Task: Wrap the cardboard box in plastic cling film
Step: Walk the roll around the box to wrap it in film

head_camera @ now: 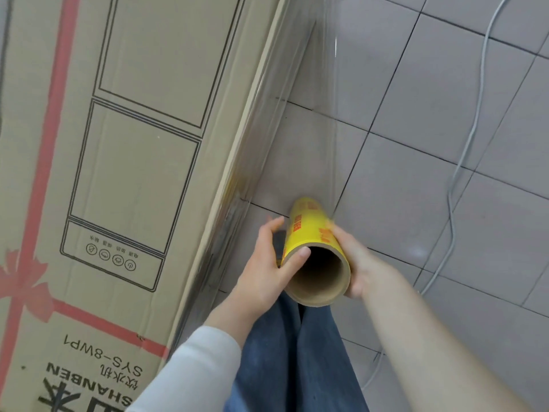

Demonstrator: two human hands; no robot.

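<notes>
Grey tiled floor (416, 173), cardboard box (118, 144) at 9 o'clock. Left hand (267, 263) & right hand (356, 263) grip cling film roll (315, 251) at 6. Film sheet (297, 99) runs along box edge twd 12; front face looks bare, so prob. early.

An indoor room with a hard floor (430, 203) of large pale grey square tiles set with dark grout lines; a thin pale cable (481, 84) lies loose across the tiles along the right side; a tall cardboard box (133, 144) rests on the floor, printed with the line drawing of an appliance, a red ribbon and bow, and a brand name with a model code; this suits a storeroom, a shop's back room or a plain home room; which one cannot be told.
</notes>
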